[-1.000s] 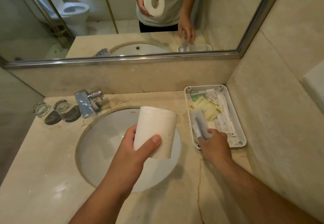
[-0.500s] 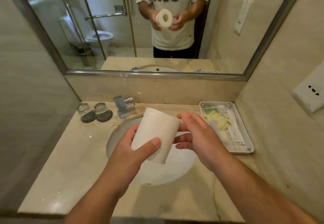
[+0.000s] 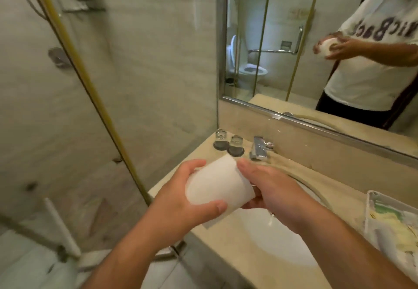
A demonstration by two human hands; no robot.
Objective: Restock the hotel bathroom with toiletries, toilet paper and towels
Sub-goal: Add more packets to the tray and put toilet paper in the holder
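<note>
A white toilet paper roll (image 3: 217,184) is held in front of me above the left side of the sink (image 3: 278,239). My left hand (image 3: 178,200) wraps around its near end, thumb across the front. My right hand (image 3: 269,187) grips its far end from the right. At the right edge of the counter sits a white tray (image 3: 371,200) with toiletry sachets and packets inside.
Two upturned glasses (image 3: 228,141) on dark coasters and a chrome tap (image 3: 260,148) stand at the back of the beige counter (image 3: 248,261). A glass partition with a gold frame (image 3: 90,80) rises on the left. The mirror (image 3: 316,51) reflects a toilet and the person.
My right hand left the tray and closed on the roll's right end. The view has swung left, away from the tray and toward the glass partition.
</note>
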